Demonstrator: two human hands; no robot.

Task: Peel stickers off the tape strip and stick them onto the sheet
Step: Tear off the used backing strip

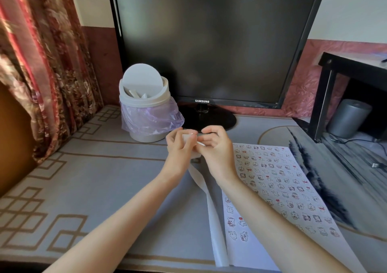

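Peeling stage: left hand (180, 148) grips tape strip (197, 178), right hand (216, 149) pinches a white sticker edge (201, 144); hasty pulling may tear it.

Head view: from your head, forward and down.
Nearness: close above your left hand (179, 148), right hand (217, 150), desk (100, 168).

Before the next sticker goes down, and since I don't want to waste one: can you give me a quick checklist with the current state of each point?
1. Left hand grips the tape strip: ok.
2. Right hand pinches at the strip's top end: ok.
3. Peel finished: cannot tell, the hands hide it.
4. Sheet lies flat: ok.
5. Bare room at the sheet's near end: ok.
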